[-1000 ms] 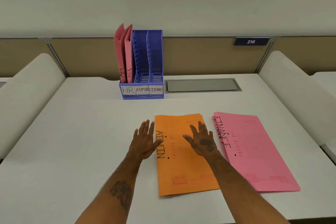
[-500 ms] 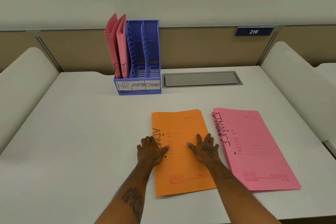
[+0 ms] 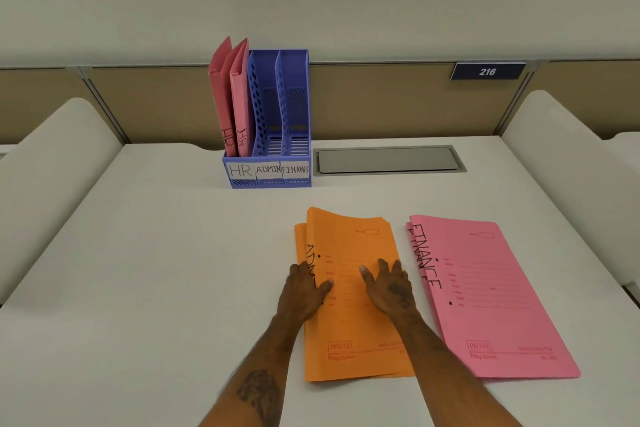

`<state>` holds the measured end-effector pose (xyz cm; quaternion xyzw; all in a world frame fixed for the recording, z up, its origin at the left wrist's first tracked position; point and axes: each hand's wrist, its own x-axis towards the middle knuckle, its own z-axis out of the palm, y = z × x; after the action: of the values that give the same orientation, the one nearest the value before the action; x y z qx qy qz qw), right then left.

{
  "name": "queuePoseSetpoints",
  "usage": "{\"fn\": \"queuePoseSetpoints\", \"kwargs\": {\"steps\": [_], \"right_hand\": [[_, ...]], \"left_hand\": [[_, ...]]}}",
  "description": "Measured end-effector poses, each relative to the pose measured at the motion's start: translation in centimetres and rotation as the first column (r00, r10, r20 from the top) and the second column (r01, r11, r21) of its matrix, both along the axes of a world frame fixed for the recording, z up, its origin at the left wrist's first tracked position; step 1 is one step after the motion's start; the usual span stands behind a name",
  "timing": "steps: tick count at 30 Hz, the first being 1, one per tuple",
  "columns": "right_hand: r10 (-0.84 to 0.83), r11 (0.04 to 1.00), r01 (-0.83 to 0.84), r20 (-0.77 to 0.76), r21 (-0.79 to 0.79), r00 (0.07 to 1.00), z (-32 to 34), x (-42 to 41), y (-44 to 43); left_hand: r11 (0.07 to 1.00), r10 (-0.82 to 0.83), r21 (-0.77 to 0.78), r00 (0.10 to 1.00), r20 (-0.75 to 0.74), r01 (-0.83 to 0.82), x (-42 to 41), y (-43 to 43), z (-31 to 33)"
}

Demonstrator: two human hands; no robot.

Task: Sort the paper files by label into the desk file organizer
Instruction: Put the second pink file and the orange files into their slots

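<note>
The orange files [image 3: 349,243], marked ADMIN down the left edge, lie in a small stack on the white bench [image 3: 138,270], near its front and a little right of centre. The top one is raised at its far left corner, so the edge of the file beneath shows there.

The left hand [image 3: 304,291] is at the stack's left edge. Its thumb lies on top of the upper file and its fingers curl at the edge, so the grip looks clamped on that file; how far the fingers reach under it cannot be seen. The right hand [image 3: 388,288] rests palm down on the same file, fingers straight and spread, its grip apart and holding nothing.

The pink files [image 3: 491,288], marked FINANCE, lie flat just right of the orange stack, not touching it.

The blue organizer [image 3: 277,180] stands at the back of the bench, well apart from both stacks. Its front carries three labels: HR, ADMIN and FINANCE, left to right. Two HR files [image 3: 230,97] stand upright in the left slot, leaning slightly left. Nothing shows in the other two slots.

A grey plate [image 3: 388,159] is set into the bench just right of the organizer. A dark sign [image 3: 487,71] reading 216 hangs on the partition behind.
</note>
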<state>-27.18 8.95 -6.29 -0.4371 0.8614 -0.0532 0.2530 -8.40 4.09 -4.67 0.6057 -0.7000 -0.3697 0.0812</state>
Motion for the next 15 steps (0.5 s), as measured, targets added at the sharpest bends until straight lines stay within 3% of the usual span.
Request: {"fn": "queuePoseSetpoints", "kwargs": {"steps": [2,6,9,15], "right_hand": [[0.003,1.0,-0.003,-0.001,0.013,1.0,0.4,-0.4,-0.1],[0.027,1.0,-0.027,-0.001,-0.001,1.0,3.4,-0.9,-1.8],[0.066,0.975,-0.057,0.033,-0.213,0.997,8.5,-0.4,-4.9],[0.179,0.808,-0.15,-0.005,-0.569,0.984,21.3,1.4,-10.4]], "left_hand": [[0.998,0.04,0.048,0.986,-0.163,-0.033,-0.5,0.0,0.4],[0.998,0.049,0.043,0.953,-0.299,-0.038,-1.6,0.0,2.9],[0.998,0.063,0.012,0.921,-0.384,-0.063,-2.8,-0.5,5.3],[0.982,0.082,-0.11,0.862,-0.5,-0.157,-4.5,-1.9,10.5]]}}
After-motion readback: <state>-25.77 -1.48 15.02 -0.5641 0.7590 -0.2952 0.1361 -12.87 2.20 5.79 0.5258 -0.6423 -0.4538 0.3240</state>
